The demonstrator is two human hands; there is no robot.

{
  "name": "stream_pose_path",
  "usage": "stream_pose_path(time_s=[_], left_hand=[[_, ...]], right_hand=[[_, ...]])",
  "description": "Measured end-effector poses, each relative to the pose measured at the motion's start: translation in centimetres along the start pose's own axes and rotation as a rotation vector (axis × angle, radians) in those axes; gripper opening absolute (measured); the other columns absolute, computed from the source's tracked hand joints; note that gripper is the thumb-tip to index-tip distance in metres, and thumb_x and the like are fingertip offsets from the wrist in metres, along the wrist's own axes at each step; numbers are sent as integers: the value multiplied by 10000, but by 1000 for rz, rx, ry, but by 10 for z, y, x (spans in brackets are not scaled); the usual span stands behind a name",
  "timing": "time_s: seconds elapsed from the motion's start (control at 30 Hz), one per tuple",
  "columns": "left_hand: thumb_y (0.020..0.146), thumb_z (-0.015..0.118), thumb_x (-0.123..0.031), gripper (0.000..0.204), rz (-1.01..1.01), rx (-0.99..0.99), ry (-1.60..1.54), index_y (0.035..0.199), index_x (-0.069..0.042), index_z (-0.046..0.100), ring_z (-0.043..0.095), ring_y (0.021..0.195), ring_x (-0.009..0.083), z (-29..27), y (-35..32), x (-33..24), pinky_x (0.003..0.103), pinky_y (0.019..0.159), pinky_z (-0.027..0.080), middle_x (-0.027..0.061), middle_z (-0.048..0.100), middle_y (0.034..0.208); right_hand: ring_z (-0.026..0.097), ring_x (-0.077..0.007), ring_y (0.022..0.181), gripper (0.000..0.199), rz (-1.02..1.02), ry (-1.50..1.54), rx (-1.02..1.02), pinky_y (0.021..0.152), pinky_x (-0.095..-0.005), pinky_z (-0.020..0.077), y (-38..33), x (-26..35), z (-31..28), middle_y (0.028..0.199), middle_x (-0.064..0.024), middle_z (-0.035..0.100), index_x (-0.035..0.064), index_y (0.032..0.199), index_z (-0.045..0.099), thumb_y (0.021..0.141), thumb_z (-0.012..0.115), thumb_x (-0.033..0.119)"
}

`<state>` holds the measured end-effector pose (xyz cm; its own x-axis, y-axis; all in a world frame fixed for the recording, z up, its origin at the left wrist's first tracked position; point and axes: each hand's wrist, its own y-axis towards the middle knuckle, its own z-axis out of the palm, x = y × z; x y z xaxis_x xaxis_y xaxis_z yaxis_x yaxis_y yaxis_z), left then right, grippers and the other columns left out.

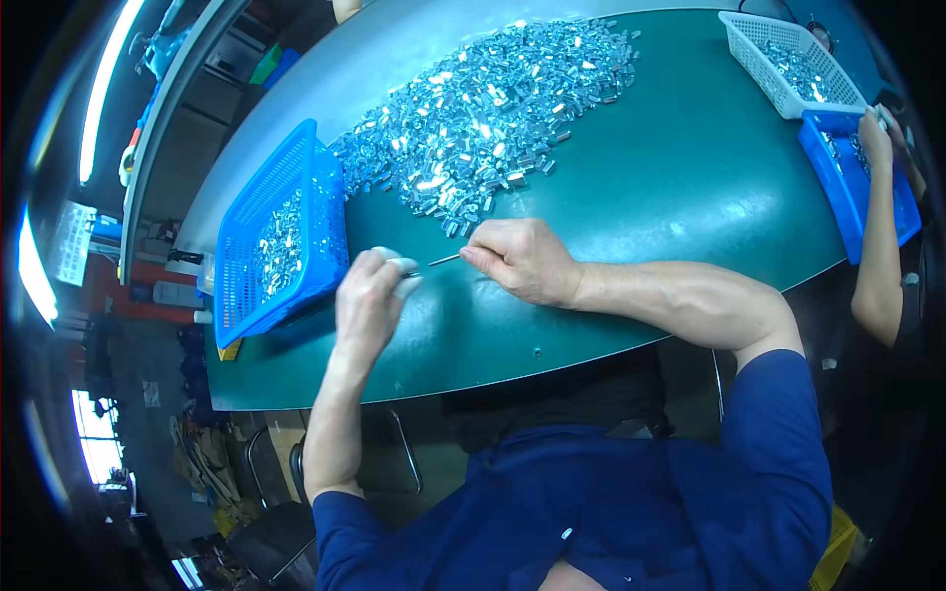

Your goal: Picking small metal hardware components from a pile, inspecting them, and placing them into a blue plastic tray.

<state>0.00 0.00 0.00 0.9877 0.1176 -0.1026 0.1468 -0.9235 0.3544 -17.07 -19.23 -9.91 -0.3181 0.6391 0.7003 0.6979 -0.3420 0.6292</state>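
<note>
My left hand (370,295) hovers over the green table (690,187), fingers closed around a small shiny metal piece (406,279) at the fingertips. My right hand (522,261) rests on the table and pinches a thin metal pin (445,260) that points left toward the piece in my left hand. Just beyond both hands lies a big pile of small shiny metal parts (483,108), spread diagonally across the table. A blue plastic basket (281,236) with several such parts inside stands to the left of my left hand.
At the far right, a white basket (778,59) and a second blue basket (852,177) hold more metal parts. Another person's arm (877,227) reaches over that blue basket. The table's near edge curves in front of my body; floor clutter lies lower left.
</note>
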Motion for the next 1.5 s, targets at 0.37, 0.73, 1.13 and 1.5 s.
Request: stream_pose_path(time_s=[0.37,0.73,1.13,1.5], left_hand=[[899,773,-67,280,-175,-309,436,1176,-41,740,697,1033,309,-81,18,70,402,924,540,154,728,1093],[819,821,-65,182,-88,-118,0,979,-66,733,670,888,318,92,32,-13,424,775,541,111,678,935],[830,816,-55,208,-176,-65,-181,1026,-39,750,658,935,316,83,14,-1,417,837,539,117,675,975],[866,786,34,187,-181,-189,-459,1039,-8,732,687,900,201,89,2,-6,307,793,552,98,699,1013]], right_hand=[[646,-397,686,278,-32,50,190,617,-492,493,-8,3,2,732,-168,641,30,791,640,983,665,230],[648,-390,679,285,-102,14,218,617,-498,501,-10,1,4,719,-162,639,46,767,628,960,694,245],[631,-317,627,257,276,98,54,589,-432,470,0,-3,-3,717,-163,652,14,861,684,980,674,242],[662,-415,725,304,429,92,27,646,-502,483,6,-4,-7,775,-207,681,16,819,679,982,648,271]])
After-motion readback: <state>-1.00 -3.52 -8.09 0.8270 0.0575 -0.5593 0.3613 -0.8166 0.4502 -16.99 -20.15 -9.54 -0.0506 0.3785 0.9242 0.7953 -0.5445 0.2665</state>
